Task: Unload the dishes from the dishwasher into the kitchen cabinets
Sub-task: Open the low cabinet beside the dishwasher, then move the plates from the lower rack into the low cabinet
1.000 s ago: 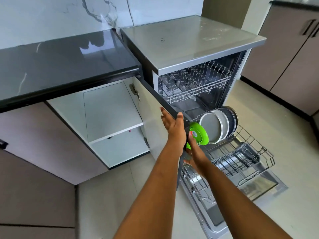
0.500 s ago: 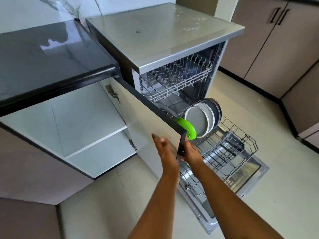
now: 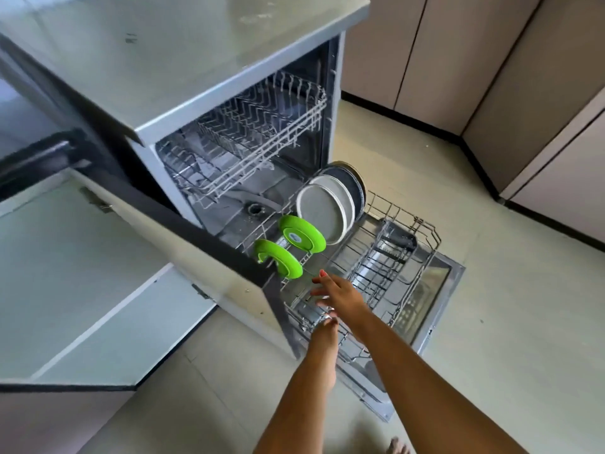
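While the right hand point(image 3: 340, 296) hangs over the pulled-out wire lower rack point(image 3: 422, 237) of the dishwasher, fingers spread and gripping nothing, the left hand point(image 3: 324, 332) sits at the rack's near edge, blurred, so I can't tell its grip. Two round bright-green plastic plates point(image 3: 302, 235) stand upright at the rack's left. Round grey and dark plates point(image 3: 322, 214) stand behind them at the rack's back. An open white cabinet door point(image 3: 222, 276) flanks the rack's left.

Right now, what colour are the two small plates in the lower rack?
The two small round plates are bright green, head view.
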A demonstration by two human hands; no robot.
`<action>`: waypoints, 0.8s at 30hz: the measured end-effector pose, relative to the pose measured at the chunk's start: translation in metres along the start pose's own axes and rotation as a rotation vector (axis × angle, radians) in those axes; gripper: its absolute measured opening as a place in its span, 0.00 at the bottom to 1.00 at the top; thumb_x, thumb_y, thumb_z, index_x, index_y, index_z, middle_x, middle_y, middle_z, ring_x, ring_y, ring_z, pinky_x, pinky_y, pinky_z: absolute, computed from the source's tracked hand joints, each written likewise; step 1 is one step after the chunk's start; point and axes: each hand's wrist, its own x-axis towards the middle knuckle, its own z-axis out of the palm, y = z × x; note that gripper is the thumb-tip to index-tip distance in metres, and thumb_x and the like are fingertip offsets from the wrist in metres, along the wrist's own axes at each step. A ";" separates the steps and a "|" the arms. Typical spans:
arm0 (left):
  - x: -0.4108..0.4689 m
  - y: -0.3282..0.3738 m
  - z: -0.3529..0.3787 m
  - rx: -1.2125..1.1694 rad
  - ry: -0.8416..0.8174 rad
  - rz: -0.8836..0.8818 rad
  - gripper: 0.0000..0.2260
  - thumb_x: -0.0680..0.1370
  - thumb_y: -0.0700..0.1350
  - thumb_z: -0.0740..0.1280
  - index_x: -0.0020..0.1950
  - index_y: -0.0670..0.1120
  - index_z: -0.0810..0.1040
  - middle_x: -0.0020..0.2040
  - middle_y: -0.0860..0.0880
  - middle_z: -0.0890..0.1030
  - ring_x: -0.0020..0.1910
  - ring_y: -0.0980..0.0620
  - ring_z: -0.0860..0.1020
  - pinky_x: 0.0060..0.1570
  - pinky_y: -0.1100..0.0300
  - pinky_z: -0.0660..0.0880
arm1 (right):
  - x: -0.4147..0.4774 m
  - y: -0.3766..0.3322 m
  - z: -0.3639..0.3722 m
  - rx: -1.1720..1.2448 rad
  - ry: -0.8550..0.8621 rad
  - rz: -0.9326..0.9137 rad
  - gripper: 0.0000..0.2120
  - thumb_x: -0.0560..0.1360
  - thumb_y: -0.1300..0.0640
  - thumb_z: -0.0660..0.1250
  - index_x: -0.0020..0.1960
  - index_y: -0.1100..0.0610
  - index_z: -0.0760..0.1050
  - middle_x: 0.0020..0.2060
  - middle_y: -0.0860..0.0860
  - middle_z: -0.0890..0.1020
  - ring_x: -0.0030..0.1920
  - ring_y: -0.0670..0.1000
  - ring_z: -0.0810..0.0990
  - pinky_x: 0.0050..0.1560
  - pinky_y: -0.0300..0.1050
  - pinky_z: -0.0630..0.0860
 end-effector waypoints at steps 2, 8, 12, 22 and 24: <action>0.009 0.015 0.007 -0.084 -0.019 0.034 0.13 0.83 0.44 0.54 0.63 0.45 0.73 0.64 0.45 0.73 0.65 0.47 0.70 0.58 0.54 0.66 | 0.006 0.005 -0.011 -0.019 0.006 -0.003 0.13 0.80 0.49 0.58 0.51 0.56 0.77 0.41 0.52 0.81 0.37 0.48 0.77 0.34 0.34 0.71; 0.058 0.070 0.065 -0.121 0.096 0.034 0.08 0.81 0.47 0.57 0.51 0.48 0.75 0.56 0.47 0.77 0.56 0.48 0.73 0.60 0.54 0.68 | 0.053 0.000 -0.089 -0.218 0.015 -0.024 0.12 0.80 0.51 0.59 0.51 0.57 0.79 0.48 0.57 0.83 0.48 0.53 0.80 0.50 0.45 0.74; 0.082 0.106 0.102 -0.075 0.139 0.040 0.13 0.82 0.47 0.56 0.63 0.44 0.73 0.66 0.40 0.73 0.60 0.45 0.73 0.66 0.50 0.68 | 0.078 -0.014 -0.143 -0.376 -0.061 -0.019 0.13 0.79 0.51 0.61 0.59 0.56 0.76 0.51 0.51 0.80 0.47 0.50 0.77 0.41 0.36 0.71; 0.147 0.166 0.129 0.156 0.310 0.172 0.11 0.79 0.44 0.61 0.59 0.42 0.77 0.57 0.39 0.78 0.57 0.39 0.76 0.57 0.49 0.73 | 0.155 -0.044 -0.202 -0.561 -0.083 -0.059 0.14 0.79 0.58 0.60 0.63 0.57 0.75 0.63 0.54 0.77 0.62 0.53 0.75 0.63 0.45 0.69; 0.157 0.174 0.124 0.149 0.347 0.181 0.13 0.78 0.42 0.63 0.60 0.41 0.77 0.59 0.38 0.77 0.58 0.39 0.76 0.58 0.49 0.73 | 0.167 -0.045 -0.200 -0.594 -0.107 -0.073 0.14 0.79 0.59 0.60 0.64 0.57 0.74 0.64 0.54 0.76 0.64 0.54 0.74 0.64 0.45 0.68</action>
